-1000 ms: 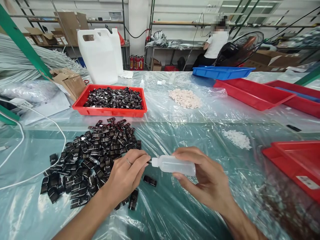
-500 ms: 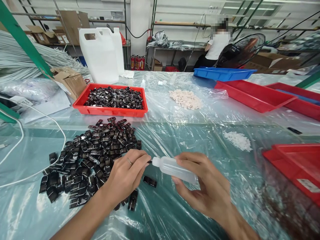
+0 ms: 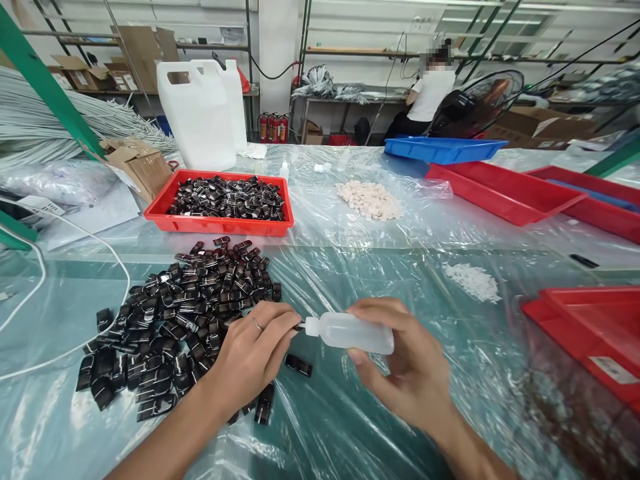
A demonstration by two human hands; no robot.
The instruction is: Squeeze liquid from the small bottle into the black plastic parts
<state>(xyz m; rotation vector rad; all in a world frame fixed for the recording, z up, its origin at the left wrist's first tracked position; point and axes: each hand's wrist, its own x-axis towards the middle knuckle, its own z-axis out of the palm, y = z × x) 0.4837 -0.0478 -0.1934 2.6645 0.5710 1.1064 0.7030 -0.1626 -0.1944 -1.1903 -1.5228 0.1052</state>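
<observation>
My right hand (image 3: 400, 363) grips a small translucent squeeze bottle (image 3: 350, 332), held on its side with the nozzle pointing left. My left hand (image 3: 253, 353) is closed in a pinch right at the nozzle tip; the small dark part in its fingers is mostly hidden. A ring shows on one left finger. A heap of glossy black parts (image 3: 185, 313) lies on the plastic-covered table just left of that hand. One loose black part (image 3: 299, 364) lies below the bottle.
A red tray of black parts (image 3: 219, 223) sits behind the heap, with white jugs (image 3: 197, 113) further back. Piles of beige pieces (image 3: 369, 199) and white pieces (image 3: 473, 280) lie mid-table. Red trays (image 3: 505, 193) and a blue tray (image 3: 443, 148) stand right. A seated person (image 3: 430, 90) works far behind.
The bottle tilted down slightly and then levelled again. Both hands stay together at the nozzle, almost unmoved.
</observation>
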